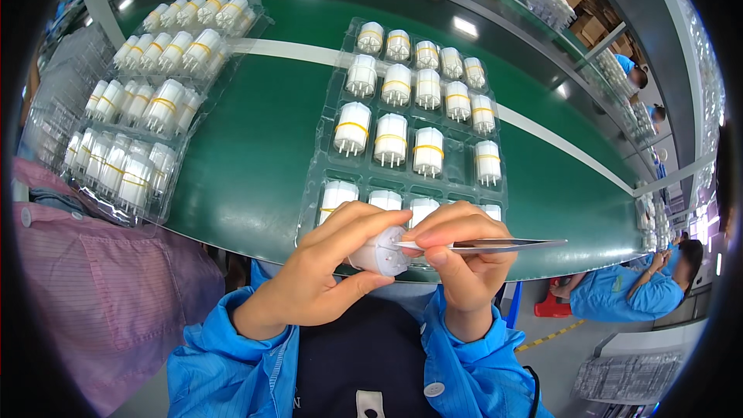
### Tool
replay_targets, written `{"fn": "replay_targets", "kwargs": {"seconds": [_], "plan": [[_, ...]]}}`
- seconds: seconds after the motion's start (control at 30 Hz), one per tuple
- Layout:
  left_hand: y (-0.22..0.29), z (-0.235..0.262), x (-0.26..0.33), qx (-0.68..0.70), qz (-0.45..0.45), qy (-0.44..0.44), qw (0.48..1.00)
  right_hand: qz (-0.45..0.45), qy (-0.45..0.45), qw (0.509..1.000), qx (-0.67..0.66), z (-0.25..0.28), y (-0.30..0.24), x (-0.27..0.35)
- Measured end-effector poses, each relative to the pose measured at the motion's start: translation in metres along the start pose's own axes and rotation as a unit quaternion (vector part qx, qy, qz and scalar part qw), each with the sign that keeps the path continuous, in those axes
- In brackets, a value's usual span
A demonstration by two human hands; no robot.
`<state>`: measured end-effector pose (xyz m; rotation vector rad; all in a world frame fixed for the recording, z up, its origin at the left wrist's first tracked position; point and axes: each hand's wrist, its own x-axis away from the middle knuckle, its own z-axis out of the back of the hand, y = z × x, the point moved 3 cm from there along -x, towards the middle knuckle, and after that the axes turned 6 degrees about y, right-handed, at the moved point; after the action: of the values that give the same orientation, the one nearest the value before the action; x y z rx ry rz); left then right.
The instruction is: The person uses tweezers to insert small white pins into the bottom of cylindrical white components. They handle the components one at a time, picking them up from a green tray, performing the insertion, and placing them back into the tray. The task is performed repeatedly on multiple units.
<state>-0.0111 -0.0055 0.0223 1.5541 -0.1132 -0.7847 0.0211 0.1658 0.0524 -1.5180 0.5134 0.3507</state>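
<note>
A clear tray (116, 201) of white banded cylinders is lying at the far left of the green worktop (255, 155); the left hand (325, 271) is curling around a white cylindrical part (377, 251) (pins facing the person), holding it just below the worktop's near edge; the right hand (464, 255) is pinching metal tweezers (495, 245), whose tip is touching the part; behind them, a second clear tray (329, 81) is holding rows of similar parts.

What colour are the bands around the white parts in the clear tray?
Yellow bands on white parts, in the clear tray; the head view shows them.
</note>
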Motion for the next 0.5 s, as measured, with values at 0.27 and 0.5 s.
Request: {"fn": "replay_targets", "kwargs": {"seconds": [0.27,0.5], "plan": [[-0.0015,0.0003,-0.0014,-0.062,-0.049,0.007,0.997,0.045,-0.051,0.992,0.110,-0.0040,-0.0099,-0.0053],[-0.0052,-0.0010,-0.0029,0.048,0.015,-0.002,0.999,0.046,-0.008,0.998,0.048,0.0004,-0.0032,-0.0021]]}}
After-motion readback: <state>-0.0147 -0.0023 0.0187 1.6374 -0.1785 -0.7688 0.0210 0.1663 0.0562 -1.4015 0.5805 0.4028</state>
